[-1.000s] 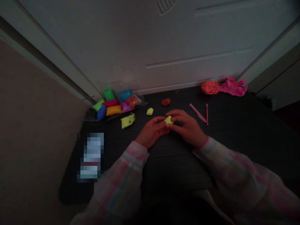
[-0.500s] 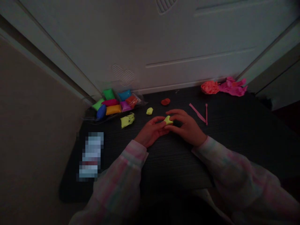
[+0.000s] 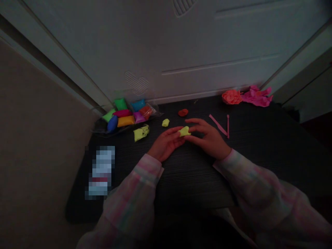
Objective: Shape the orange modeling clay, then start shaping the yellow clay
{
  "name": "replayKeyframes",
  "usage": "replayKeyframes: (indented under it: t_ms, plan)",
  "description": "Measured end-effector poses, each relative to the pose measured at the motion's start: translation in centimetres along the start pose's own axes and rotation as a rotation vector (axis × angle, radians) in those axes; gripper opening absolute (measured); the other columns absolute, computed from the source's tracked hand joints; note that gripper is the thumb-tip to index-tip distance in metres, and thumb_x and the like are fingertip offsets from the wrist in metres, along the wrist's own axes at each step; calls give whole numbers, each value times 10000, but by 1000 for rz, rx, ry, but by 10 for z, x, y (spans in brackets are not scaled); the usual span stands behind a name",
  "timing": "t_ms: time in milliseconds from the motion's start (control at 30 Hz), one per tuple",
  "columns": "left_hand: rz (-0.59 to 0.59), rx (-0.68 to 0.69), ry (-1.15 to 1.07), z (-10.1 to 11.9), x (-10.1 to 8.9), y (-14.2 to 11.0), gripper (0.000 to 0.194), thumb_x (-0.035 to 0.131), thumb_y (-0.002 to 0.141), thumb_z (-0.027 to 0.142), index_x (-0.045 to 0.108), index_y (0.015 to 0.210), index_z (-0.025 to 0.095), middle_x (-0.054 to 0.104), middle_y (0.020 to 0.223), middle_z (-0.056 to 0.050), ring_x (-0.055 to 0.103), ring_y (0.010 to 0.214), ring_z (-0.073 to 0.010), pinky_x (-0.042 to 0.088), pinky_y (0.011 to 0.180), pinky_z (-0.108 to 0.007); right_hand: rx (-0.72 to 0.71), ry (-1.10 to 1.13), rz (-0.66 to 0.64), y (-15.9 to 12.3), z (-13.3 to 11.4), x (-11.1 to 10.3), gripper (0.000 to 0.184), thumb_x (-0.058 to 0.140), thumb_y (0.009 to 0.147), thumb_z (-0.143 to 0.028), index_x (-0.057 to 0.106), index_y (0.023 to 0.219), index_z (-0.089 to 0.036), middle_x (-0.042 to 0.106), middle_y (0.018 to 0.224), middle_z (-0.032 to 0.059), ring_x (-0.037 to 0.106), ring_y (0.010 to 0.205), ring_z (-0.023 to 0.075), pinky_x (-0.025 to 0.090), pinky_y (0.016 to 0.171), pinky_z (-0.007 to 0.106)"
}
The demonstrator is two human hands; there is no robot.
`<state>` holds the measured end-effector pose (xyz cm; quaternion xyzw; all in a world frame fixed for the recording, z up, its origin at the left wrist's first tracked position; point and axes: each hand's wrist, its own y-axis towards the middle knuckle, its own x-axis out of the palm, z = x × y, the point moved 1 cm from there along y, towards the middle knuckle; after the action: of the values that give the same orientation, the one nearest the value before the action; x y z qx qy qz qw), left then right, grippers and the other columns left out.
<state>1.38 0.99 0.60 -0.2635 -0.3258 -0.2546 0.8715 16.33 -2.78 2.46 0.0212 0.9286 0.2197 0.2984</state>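
A small lump of yellow modelling clay (image 3: 185, 131) is held above the dark table between both hands. My left hand (image 3: 167, 142) pinches its left side between thumb and fingers. From the other side my right hand (image 3: 207, 138) grips the clay's right edge with thumb and fingertips, its upper finger stretched out above. Just beyond the hands lie a smaller yellow clay piece (image 3: 165, 122) and a flattened red clay piece (image 3: 183, 112). An opened yellow clay packet (image 3: 141, 133) rests left of them.
A clear bag of several coloured clay packets (image 3: 126, 119) lies back left, with a blurred-out phone-like rectangle (image 3: 101, 171) nearer me. Two pink modelling tools (image 3: 219, 126) lie right of my hands. Crumpled orange (image 3: 232, 97) and pink clay pieces (image 3: 257, 97) sit against the white door (image 3: 181, 45).
My right fingers have eased slightly back and spread a little, so more of the yellow clay shows. The clay looks wider and turned. Other things have stayed in place.
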Motion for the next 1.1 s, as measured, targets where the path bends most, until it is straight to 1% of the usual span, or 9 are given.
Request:
replayKeyframes:
  t_ms: [133,267,367,500,667,767,900,1000,1100]
  plan:
    - [20,21,55,-1,1,0,229,566,668,57,602,878,140,646,813,-38,605,728,-105,452,744,-250,23,-11,36,1,2,1,64,581,713,-268,611,693,-215,577,1033,29,512,996,179,395,887,405]
    - [42,71,76,-1,0,1,199,588,650,68,604,836,137,645,836,-31,600,754,-105,450,762,-254,17,8,16,2,3,-1,98,531,754,-253,623,759,-223,576,1048,26,506,1008,171,384,898,398]
    - [48,138,115,-3,0,3,200,611,622,67,607,808,142,645,833,-9,592,769,-89,434,802,-258,51,38,14,2,5,0,121,533,751,-264,622,819,-219,556,1084,37,496,1028,168,371,912,389]
    - [67,274,261,-7,0,5,282,651,564,68,601,827,158,653,832,8,588,828,-107,394,879,-310,139,64,37,2,7,5,120,611,681,-281,626,773,-205,559,1054,44,506,1009,174,356,920,388]
    - [121,379,490,-8,0,3,314,661,566,123,602,871,168,657,876,-18,587,883,-157,390,891,-367,191,202,36,4,11,8,70,605,686,-267,629,710,-207,552,1041,34,507,1003,163,344,922,377]
    - [134,398,525,-7,-1,2,305,660,573,140,602,871,167,657,878,-23,592,871,-158,404,876,-364,225,308,9,4,12,7,85,599,689,-286,634,724,-216,531,1075,27,486,1033,163,323,938,374]
    - [117,398,479,-8,-2,3,297,669,554,117,594,837,167,654,851,-7,596,843,-141,411,866,-350,288,413,-28,4,13,7,155,527,742,-327,627,715,-212,522,1087,27,472,1043,153,306,947,365]
    - [108,366,448,-8,-2,4,308,680,535,102,587,823,160,649,834,-3,596,831,-134,401,875,-352,300,393,-11,5,12,6,190,513,749,-334,613,665,-196,533,1058,33,486,1012,152,320,932,355]
    - [108,304,333,-7,0,3,295,670,558,110,586,837,159,646,831,-4,598,810,-124,401,873,-345,269,369,12,5,11,6,242,440,793,-346,615,706,-203,530,1067,34,483,1018,148,325,930,355]
